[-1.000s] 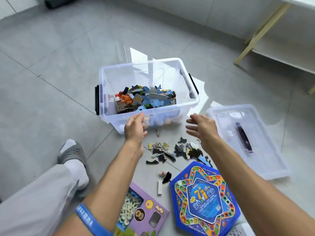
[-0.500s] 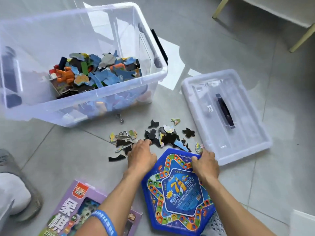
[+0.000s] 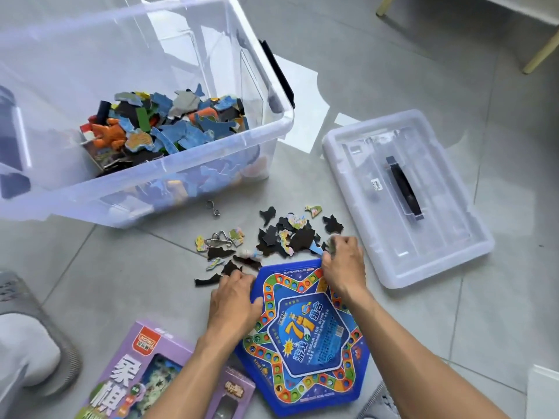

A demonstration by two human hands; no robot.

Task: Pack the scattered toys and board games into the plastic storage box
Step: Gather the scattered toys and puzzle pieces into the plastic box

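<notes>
Head view, looking down at a tiled floor (image 3: 423,71): nearest to us, at about 7 o'clock, lies a purple game box (image 3: 142,373) with our left forearm crossing its right part. At 6 o'clock sits the blue hexagonal board game (image 3: 305,337), flat on the floor. We grip it with both hands: our left hand (image 3: 233,303) curls its fingers over the left edge, thumb on the printed top, and our right hand (image 3: 343,270) clamps the far right corner, fingers bent over the rim. The two hands sit apart, one on each side of the board.

Just beyond the board, toward 12 o'clock from it, scattered puzzle pieces (image 3: 290,234) lie on the floor, many black side up; some touch the board's far edge. Among them, to the left, we see a small metal wire puzzle (image 3: 219,238), and a second wire puzzle (image 3: 212,207) lies nearer the box.

At 3 o'clock the clear lid (image 3: 405,204) rests flat with its dark handle up. At 10 to 11 o'clock stands the open plastic storage box (image 3: 145,189), holding a heap of coloured puzzle pieces (image 3: 163,122). At 8 o'clock we see a grey slipper (image 3: 51,343) on a white sock. Pale furniture legs (image 3: 541,52) show at 1 o'clock.
</notes>
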